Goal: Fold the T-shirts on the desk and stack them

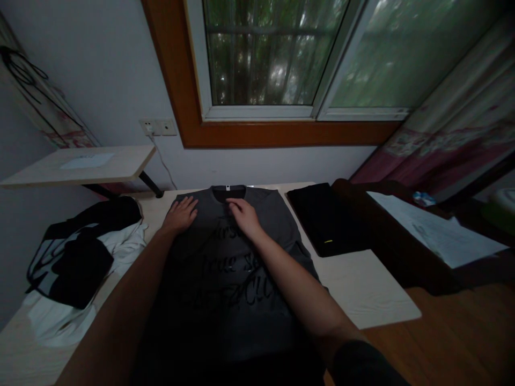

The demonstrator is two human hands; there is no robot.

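A dark grey T-shirt with black lettering lies spread face up on the table, its collar toward the wall. My left hand rests flat on its left shoulder area, fingers stretched out. Just below the collar, my right hand lies on the fabric with its fingers extended. Neither hand grips the cloth. The shirt's lower part fades into deep shadow near my body.
Black and white clothes lie heaped on the left. A folded black garment sits on the right of the pale table. A raised shelf stands at the back left. Papers lie at the far right.
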